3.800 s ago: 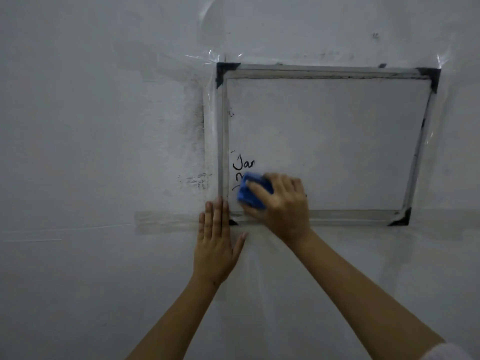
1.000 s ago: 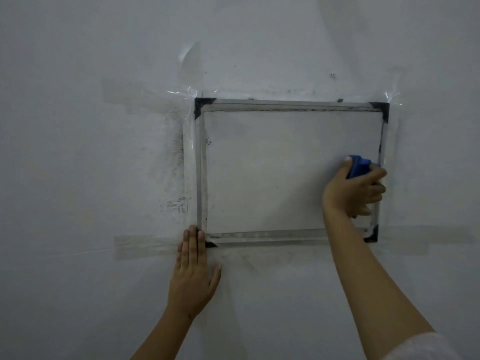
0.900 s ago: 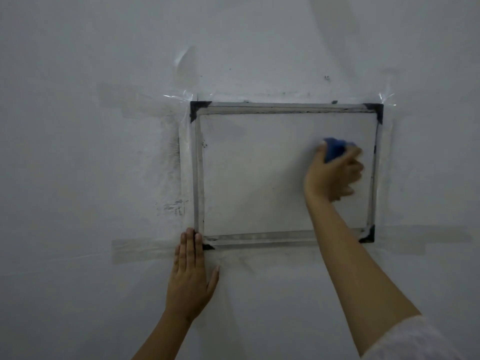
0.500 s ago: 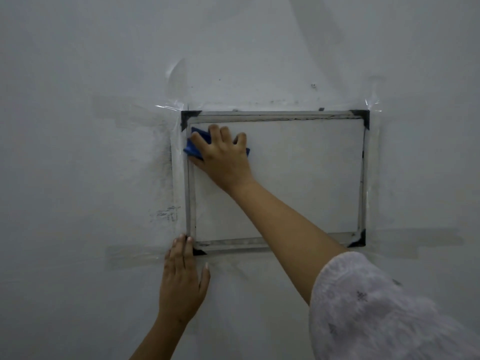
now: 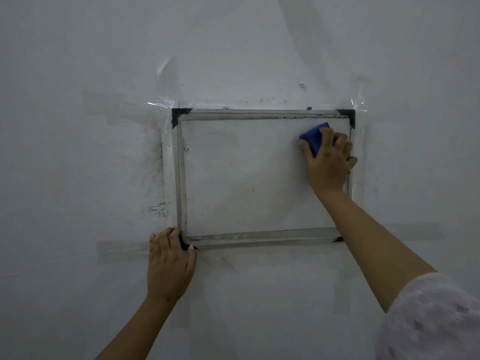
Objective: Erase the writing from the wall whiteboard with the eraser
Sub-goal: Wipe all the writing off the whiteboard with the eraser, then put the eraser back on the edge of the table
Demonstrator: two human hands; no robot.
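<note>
A pale grey-white wall (image 5: 78,74) filled the whole view under dim, even light. Strips of clear tape (image 5: 122,252) crossed it, one catching a glare at the upper left. Dark smudges (image 5: 157,162) and scuffs marked the paint, with a few small black specks (image 5: 301,85) higher up.

Wiping the top right of a taped wall board

The right hand (image 5: 327,162) presses a blue block eraser (image 5: 313,137) against the metal-framed white whiteboard (image 5: 249,178); the left hand (image 5: 170,263) rests at its bottom left corner.
</note>
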